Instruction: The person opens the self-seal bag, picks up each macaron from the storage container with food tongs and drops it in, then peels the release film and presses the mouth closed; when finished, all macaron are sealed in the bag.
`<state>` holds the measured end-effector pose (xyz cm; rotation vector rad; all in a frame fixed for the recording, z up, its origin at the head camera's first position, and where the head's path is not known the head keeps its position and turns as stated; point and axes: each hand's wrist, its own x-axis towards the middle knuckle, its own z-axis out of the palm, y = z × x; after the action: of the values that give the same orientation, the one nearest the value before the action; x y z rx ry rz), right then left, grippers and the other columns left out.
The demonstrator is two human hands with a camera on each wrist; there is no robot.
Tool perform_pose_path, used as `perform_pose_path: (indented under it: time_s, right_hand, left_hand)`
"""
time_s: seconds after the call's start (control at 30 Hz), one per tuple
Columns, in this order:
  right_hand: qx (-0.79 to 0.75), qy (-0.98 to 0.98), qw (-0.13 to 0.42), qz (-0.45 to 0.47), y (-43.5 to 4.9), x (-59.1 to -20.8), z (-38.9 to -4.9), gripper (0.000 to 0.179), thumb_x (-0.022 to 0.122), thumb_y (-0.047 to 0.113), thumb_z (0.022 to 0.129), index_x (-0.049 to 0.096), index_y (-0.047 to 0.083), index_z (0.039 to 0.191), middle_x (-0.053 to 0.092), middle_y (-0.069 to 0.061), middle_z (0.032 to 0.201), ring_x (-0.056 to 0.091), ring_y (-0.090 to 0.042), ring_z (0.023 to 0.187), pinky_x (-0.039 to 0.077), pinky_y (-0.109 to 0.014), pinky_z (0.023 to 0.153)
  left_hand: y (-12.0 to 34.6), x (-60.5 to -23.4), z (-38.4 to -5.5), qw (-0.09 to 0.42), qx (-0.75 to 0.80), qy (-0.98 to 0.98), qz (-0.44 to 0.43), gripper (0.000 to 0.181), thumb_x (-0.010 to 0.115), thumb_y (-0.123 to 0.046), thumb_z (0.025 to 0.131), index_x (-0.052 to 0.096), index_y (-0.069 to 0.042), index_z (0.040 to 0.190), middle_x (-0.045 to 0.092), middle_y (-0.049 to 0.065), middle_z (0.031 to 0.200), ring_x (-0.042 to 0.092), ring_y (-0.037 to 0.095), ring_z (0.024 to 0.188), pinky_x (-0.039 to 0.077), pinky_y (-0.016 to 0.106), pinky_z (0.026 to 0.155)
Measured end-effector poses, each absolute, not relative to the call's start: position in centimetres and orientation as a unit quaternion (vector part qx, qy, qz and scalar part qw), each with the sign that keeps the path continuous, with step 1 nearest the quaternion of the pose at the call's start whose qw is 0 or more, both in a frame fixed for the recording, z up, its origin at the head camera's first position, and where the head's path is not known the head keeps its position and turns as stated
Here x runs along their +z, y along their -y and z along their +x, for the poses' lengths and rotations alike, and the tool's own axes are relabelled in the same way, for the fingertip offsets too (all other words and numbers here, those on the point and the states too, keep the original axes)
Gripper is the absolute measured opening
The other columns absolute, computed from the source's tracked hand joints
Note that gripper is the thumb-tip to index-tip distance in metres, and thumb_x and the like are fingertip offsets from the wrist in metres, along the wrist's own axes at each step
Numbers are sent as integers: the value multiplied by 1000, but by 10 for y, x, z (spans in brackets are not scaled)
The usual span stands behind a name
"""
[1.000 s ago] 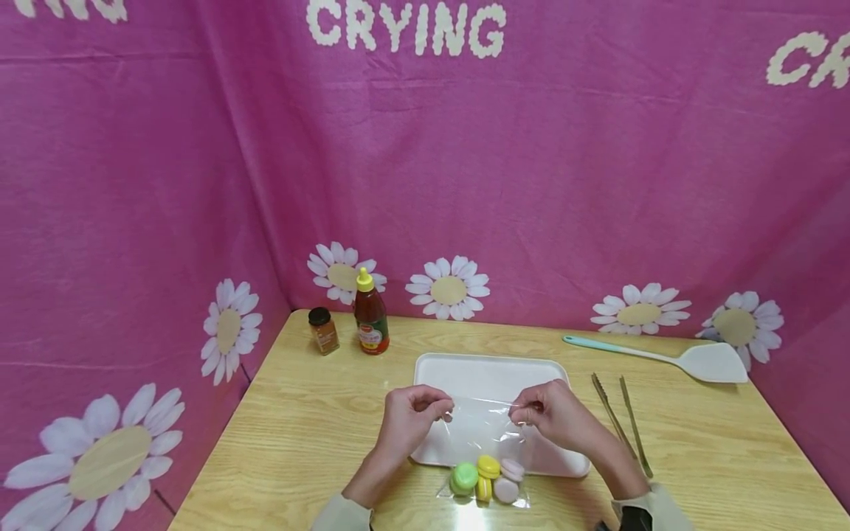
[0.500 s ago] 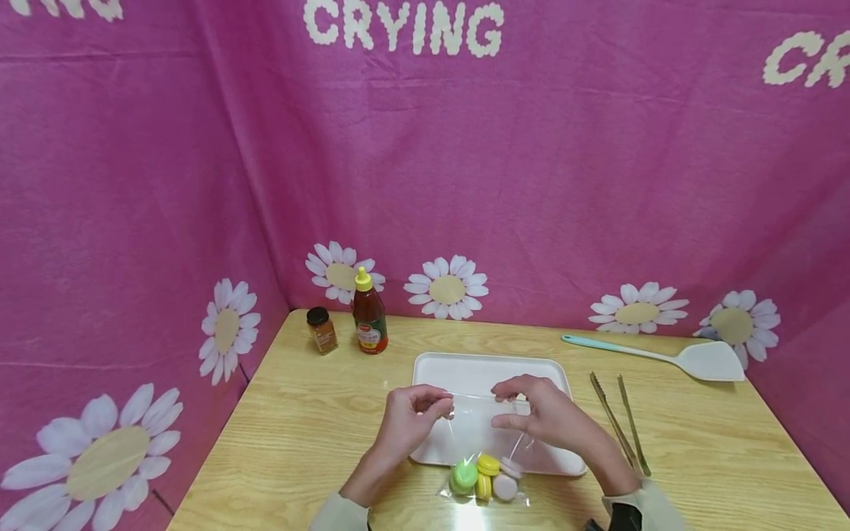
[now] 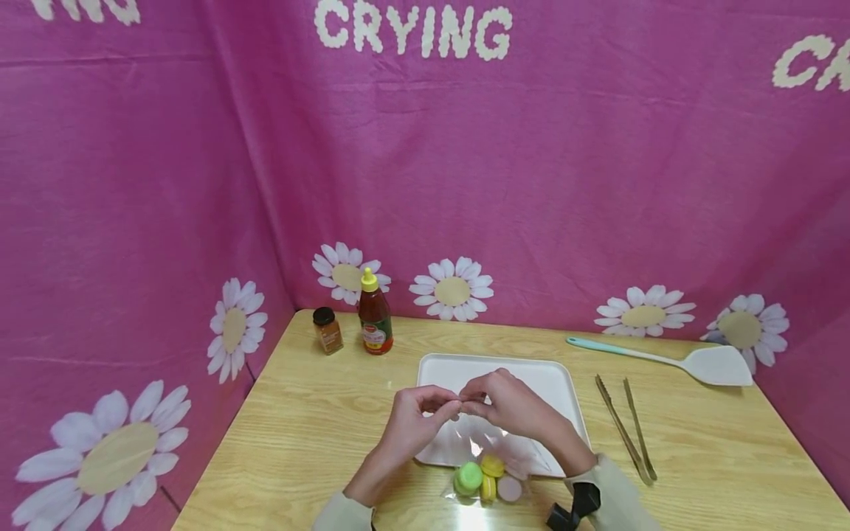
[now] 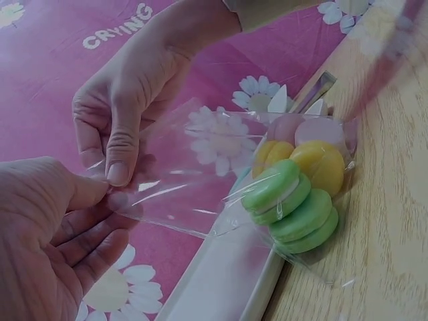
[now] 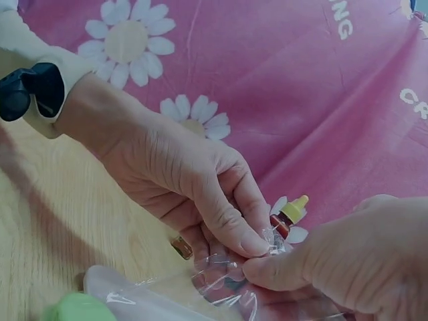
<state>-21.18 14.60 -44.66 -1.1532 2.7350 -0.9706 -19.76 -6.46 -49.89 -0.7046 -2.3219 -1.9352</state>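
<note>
A clear plastic bag (image 4: pixel 180 177) of macarons hangs from both hands at its upper edge. Green macarons (image 3: pixel 468 478), yellow macarons (image 3: pixel 491 466) and pale lilac macarons (image 3: pixel 509 488) sit at the bag's bottom, in front of the tray. My left hand (image 3: pixel 410 424) pinches one corner of the edge between thumb and fingers. Close against it, my right hand (image 3: pixel 508 404) pinches the same edge, the two sets of fingertips nearly meeting. Bunched film shows at the fingertips in the right wrist view. Behind the bag lies a white rectangular tray (image 3: pixel 551 376), partly covered by the hands.
Back left on the wooden table (image 3: pixel 319 413) stand a black-capped spice jar (image 3: pixel 328 332) and a sauce bottle (image 3: pixel 375 321) with a yellow cap. To the right lie metal tongs (image 3: pixel 627 431) and a white spatula (image 3: pixel 713 366). Pink patterned cloth (image 3: pixel 531 162) walls the table.
My right hand let go of the bag's right corner, opened its fingers, then moved left to the left hand and pinches the edge there. The left hand kept its grip.
</note>
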Motion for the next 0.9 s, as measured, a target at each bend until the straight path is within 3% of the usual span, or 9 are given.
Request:
perform_pose_path:
  time_s: [0.13,0.23,0.43,0.57,0.9]
  right_hand:
    - [-315,-867,13,-387,-148,-445,-214,7,78,10,94,81,11,88,73,8,75,54,6,66,48,-17,59]
    - [-316,-859,23,-402,-150,-443,-216,4,79,8,93,81,11,90,74,9,77,57,5,69,50,-18,62]
    - [-295,-871,32,-392,-157,-443,-217,3,80,10,91,82,12,91,76,10,85,66,-2,85,59,-34,76]
    - [-283,-876,16,-391,-163,-445,-216,5,81,10,89,81,13,85,73,12,82,65,-4,84,58,-40,77]
    - [-304,-865,0,-399,-175,-451,-212,7,81,11,90,80,13,83,74,9,81,66,-3,80,57,-29,72]
  left_hand:
    - [63,-499,-198,27,-614,755,-229,8,77,-12,96,82,-6,98,79,6,84,74,13,72,57,21,69]
    - [63,-499,-198,34,-612,758,-225,7,78,-12,95,82,-7,96,79,7,82,73,12,72,55,20,67]
    - [62,-498,-198,29,-621,753,-217,6,78,-8,94,80,-3,95,78,9,80,73,18,71,51,18,63]
    - [61,-498,-198,17,-629,746,-217,10,78,-8,94,79,2,96,78,12,81,74,23,72,50,17,62]
    - [64,-500,-197,16,-626,750,-212,7,77,-8,94,79,-1,94,77,11,79,74,27,72,49,18,62]
